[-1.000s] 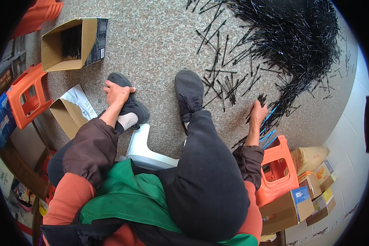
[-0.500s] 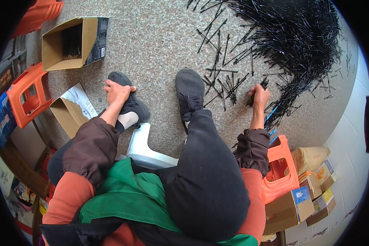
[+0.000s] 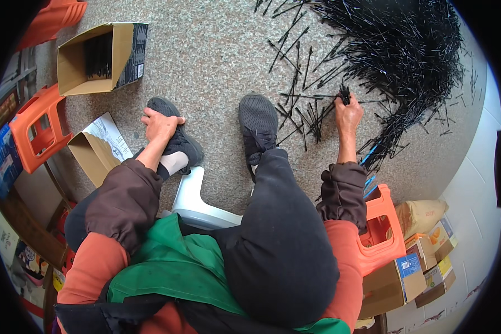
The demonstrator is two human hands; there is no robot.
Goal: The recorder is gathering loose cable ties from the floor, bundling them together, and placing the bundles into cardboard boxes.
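Closed round a small bundle of thin black plastic sticks (image 3: 344, 95), my right hand (image 3: 348, 116) is just above the floor, beside the left edge of a big heap of the same sticks (image 3: 401, 55). The bundle's dark ends point up out of my fist. Several loose sticks (image 3: 315, 119) lie scattered on the floor to the left of that hand. My left hand (image 3: 160, 126) rests on my left black shoe (image 3: 186, 142), its fingers apart and nothing in them. At the far left, an open cardboard box (image 3: 75, 69) on its side has black sticks standing inside.
A smaller open carton (image 3: 89, 156) lies beside my left foot. Orange plastic stools stand at the left (image 3: 25, 133) and right (image 3: 395, 228). Under me is a white stool (image 3: 197, 209). Cartons (image 3: 384, 286) and a brown bag (image 3: 420, 216) sit by the right wall.
My right hand has moved slightly up and left and turned, so the bundle's ends now point upward. My left hand has stayed on the shoe.
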